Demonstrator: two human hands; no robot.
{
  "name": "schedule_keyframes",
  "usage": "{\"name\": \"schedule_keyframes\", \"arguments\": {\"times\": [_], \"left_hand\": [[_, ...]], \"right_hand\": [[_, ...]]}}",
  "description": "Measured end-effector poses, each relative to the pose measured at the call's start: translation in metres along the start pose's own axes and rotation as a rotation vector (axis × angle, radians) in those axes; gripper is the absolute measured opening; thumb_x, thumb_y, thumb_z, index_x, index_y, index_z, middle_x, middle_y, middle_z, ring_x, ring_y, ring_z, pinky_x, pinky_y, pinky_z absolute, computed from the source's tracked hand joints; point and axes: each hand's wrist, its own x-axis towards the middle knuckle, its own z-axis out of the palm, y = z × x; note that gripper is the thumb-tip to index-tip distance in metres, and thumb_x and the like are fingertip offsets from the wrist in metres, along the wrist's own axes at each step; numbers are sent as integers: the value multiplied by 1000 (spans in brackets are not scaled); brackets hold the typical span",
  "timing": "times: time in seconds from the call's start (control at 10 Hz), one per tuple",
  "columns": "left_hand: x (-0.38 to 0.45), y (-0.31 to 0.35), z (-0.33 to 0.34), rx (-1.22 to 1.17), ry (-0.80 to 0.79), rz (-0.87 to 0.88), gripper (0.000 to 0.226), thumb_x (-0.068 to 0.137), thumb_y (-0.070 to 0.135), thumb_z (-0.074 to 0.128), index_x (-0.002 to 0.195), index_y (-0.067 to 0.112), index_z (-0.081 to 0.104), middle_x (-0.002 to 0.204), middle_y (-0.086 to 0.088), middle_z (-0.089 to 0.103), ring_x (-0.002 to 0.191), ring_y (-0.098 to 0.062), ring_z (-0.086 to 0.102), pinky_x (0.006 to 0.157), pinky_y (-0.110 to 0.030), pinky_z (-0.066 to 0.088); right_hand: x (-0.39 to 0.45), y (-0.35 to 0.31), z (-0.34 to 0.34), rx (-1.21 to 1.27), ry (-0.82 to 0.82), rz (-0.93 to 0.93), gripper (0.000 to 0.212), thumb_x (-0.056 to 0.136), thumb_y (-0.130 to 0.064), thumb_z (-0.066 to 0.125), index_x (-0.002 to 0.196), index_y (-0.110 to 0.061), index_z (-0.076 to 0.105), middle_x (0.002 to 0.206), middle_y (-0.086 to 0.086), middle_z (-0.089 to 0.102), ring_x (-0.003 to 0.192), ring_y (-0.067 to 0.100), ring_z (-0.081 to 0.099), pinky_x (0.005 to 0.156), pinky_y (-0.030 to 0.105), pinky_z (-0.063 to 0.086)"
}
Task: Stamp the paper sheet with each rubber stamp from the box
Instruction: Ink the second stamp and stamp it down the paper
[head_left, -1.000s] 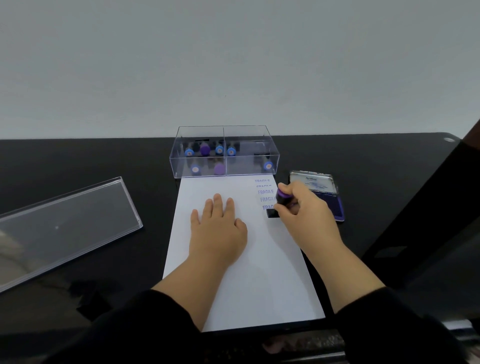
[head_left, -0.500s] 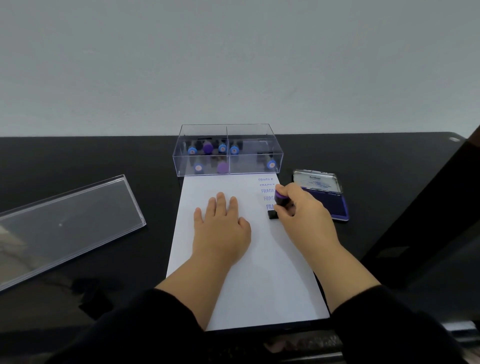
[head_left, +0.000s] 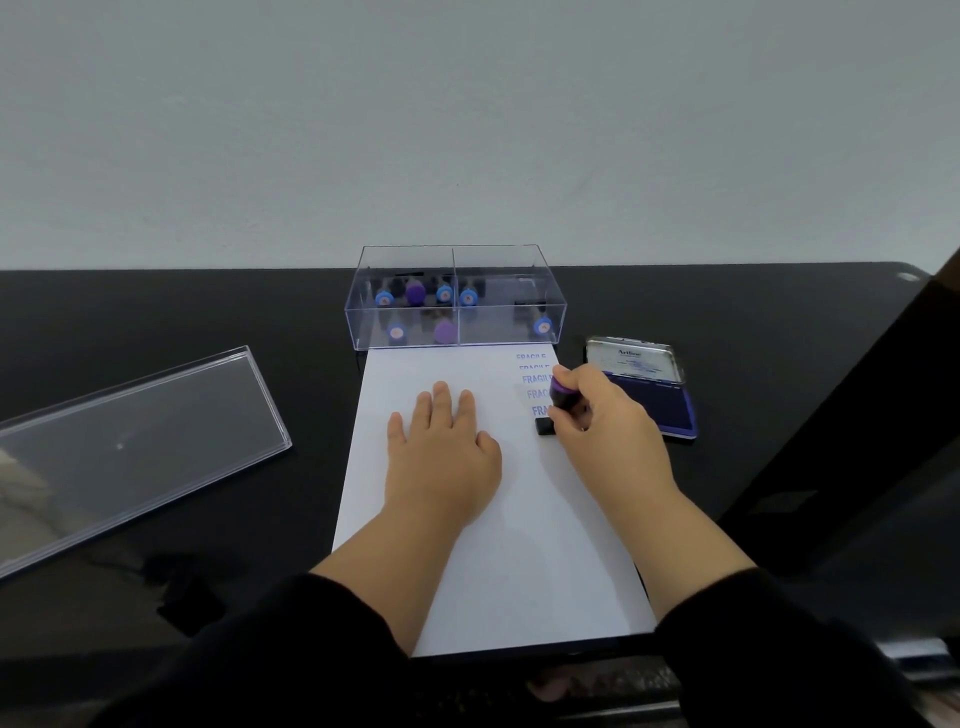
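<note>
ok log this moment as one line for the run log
right hand: grips purple stamp, base on paper sheet | left hand: flat on sheet | ink pad: open

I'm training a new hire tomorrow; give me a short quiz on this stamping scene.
1. True or false: the left hand lies flat on the paper sheet.
2. What does the right hand hold?
A. the ink pad
B. a purple-topped stamp
C. the clear lid
3. Fill in: the word printed repeatedly along the sheet's right edge is ____.

Key:
1. True.
2. B: the stamp stands base-down on the sheet; the ink pad lies open beside it and the clear lid lies to the left.
3. FRAGILE.
</note>
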Motion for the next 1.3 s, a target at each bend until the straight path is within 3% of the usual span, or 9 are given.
{"name": "schedule_keyframes", "arguments": {"times": [0.3,0.5,0.6,0.7,0.8,0.9,1.1,1.3], "left_hand": [[1,0,1,-1,4,-10,55,101,33,13,152,20,-4,159,-3,-13,146,-19,-11,117,-43,-6],[1,1,1,-5,7,-10,55,101,33,14,152,20,-4,159,-3,-12,146,-19,-11,117,-43,-6],[1,0,2,-3,9,-7,55,101,33,13,152,20,-4,159,-4,-13,146,-20,-11,117,-43,-6],[0,0,2,-9,6,-6,55,101,33,13,152,20,-4,159,-3,-13,146,-20,-11,116,-42,-7],[0,0,2,-13,7,-7,55,101,33,13,152,20,-4,159,-3,-13,146,-20,-11,116,-42,-7],[1,1,2,-24,12,-10,55,101,33,13,152,20,-3,159,-3,-12,146,-19,-11,116,-42,-7],[0,1,3,-34,28,-17,55,100,31,15,152,21,-1,159,-2,-11,146,-18,-9,117,-42,-6],[0,1,3,-44,36,-20,55,100,30,16,152,21,0,159,-2,-10,146,-17,-8,117,-42,-6]], "right_hand": [[-1,-2,-1,23,2,2,22,91,-16,56,112,-23,56,81,-7,49,72,15,47,58,25,37],[-2,-1,-1,128,4,42,23,90,-16,60,111,-25,58,80,-13,50,74,11,49,61,23,40],[0,-3,-8,428,116,161,30,87,-11,63,98,-37,54,83,-16,59,79,4,59,72,21,47],[2,-7,-21,676,215,223,35,85,-3,64,94,-35,54,81,-14,62,70,-3,60,78,26,55],[0,-10,-28,746,240,227,35,85,0,63,93,-33,54,80,-9,62,69,-2,60,77,25,55],[0,-15,-36,830,286,239,30,86,2,61,104,-21,54,77,-6,61,60,-5,57,56,9,47],[2,-22,-44,778,302,250,31,86,-1,62,109,-20,53,71,-6,57,47,-6,51,46,14,46],[6,-28,-47,800,296,247,32,86,0,61,111,-18,52,74,-5,58,46,-5,50,41,12,42]]}}
